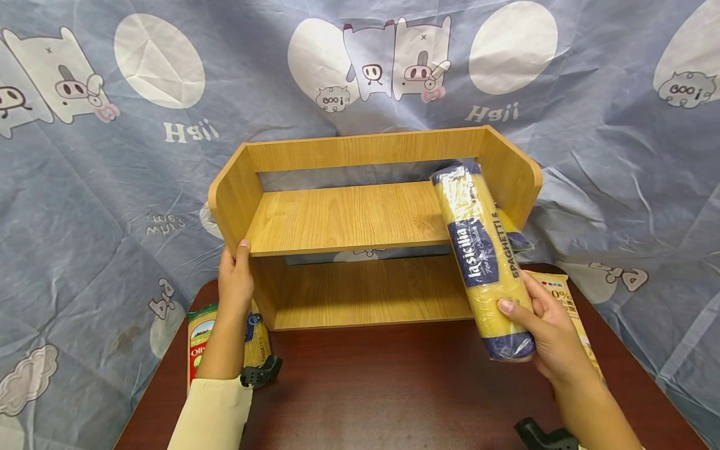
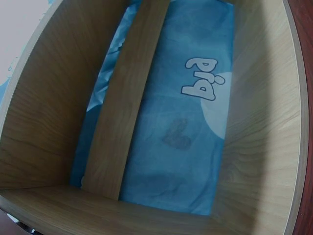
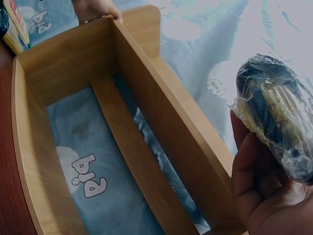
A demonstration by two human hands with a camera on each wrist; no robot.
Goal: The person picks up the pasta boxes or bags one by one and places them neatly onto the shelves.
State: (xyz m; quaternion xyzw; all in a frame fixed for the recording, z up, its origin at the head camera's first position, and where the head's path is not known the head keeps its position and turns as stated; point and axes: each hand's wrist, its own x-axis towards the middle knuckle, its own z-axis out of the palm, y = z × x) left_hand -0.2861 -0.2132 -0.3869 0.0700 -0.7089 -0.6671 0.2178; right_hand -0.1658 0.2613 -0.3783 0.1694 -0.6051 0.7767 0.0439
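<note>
Head view: the right hand (image 1: 554,334) clasps the spaghetti pack (image 1: 484,262) (yellow and dark blue, in clear wrap), tilted in front of the right part of the wooden shelf (image 1: 349,215) on the tabletop (image 1: 382,387); the left hand (image 1: 235,284) grips the shelf's left side panel (image 1: 239,194).

Spaghetti pack (image 1: 485,262) yellow-navy; shelf (image 1: 349,215) wood-grained; cloth (image 1: 247,69) blue-grey, pig-printed

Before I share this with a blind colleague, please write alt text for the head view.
A person's right grip holds a spaghetti pack in front of a wooden shelf, while the left grip clasps the shelf's left side. Other packages flank it on a table.
</note>
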